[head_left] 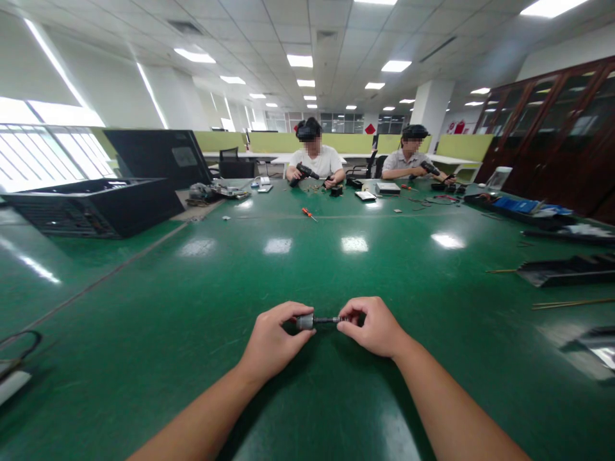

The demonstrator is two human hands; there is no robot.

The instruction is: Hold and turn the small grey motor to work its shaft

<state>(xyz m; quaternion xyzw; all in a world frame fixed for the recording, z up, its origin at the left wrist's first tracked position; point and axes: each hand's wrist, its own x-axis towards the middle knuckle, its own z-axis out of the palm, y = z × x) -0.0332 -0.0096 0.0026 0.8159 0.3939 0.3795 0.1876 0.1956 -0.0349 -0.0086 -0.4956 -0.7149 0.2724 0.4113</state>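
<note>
Both my hands meet low over the green table [336,269]. My left hand [271,342] is closed, its fingertips pinching a small grey metal cylinder [304,321]. A thin dark shaft [328,319] runs out of the cylinder to the right. My right hand [372,326] is closed too, with its fingertips pinched on the far end of that shaft. The two parts sit in line, held just above the tabletop.
An open black computer case [96,205] lies at the far left. A red-handled screwdriver [309,214] lies mid-table. Two people sit across the table holding power drivers. Black metal panels [562,270] and loose parts lie along the right side. A cable [19,349] curls at the near left.
</note>
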